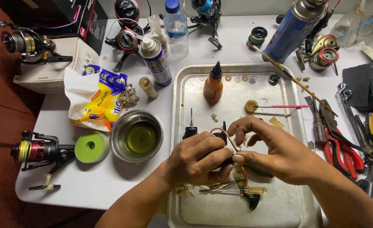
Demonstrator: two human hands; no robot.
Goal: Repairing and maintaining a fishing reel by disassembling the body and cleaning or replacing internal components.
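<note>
Over the metal tray (pixel 182 126), the left hand (pixel 197 160) was closed around a black fishing-reel body (pixel 220 137), while the right hand (pixel 275 152) pinched its thin wire bail arm (pixel 231 141) between thumb and forefinger. A firm, steady grip on the body seemed wise, as did small pressure on the wire. Below lay a yellow-handled screwdriver (pixel 247 191); beyond stood an orange oil bottle (pixel 213 86).
</note>
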